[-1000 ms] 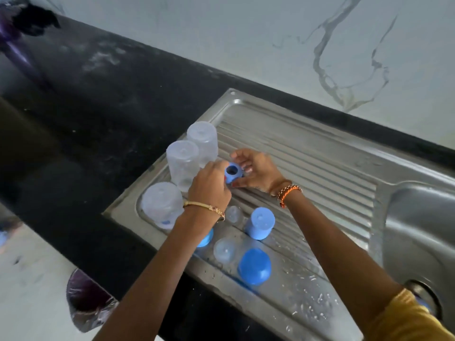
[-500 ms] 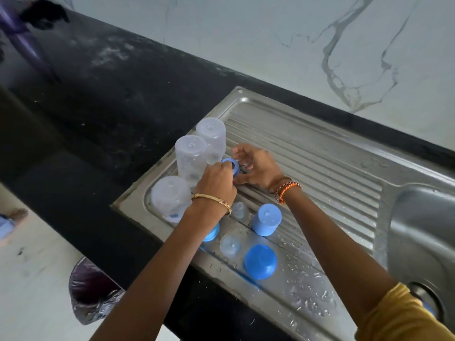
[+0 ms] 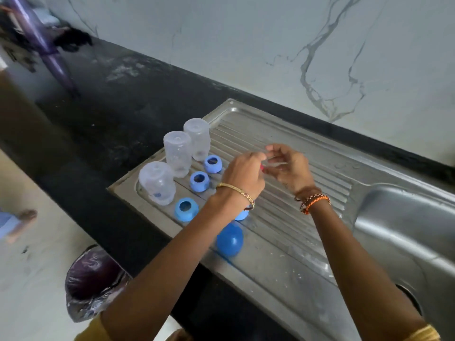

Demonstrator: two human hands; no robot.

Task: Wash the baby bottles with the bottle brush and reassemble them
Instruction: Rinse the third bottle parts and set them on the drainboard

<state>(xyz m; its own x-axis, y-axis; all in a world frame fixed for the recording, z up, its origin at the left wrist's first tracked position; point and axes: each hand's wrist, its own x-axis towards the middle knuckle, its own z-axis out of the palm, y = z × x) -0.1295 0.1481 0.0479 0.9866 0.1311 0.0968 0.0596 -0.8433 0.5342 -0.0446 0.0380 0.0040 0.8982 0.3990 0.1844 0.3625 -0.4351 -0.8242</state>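
So both hands pinch a small clear piece — probably a teat — over the drainboard, with the blue collar rings just left, nearer the left hand.

one head-worn view looks forward and steeply down, close over the draining board.

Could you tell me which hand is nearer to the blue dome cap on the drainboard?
Left. The left hand is above the dome cap, its wrist almost over it; the right hand is farther right.
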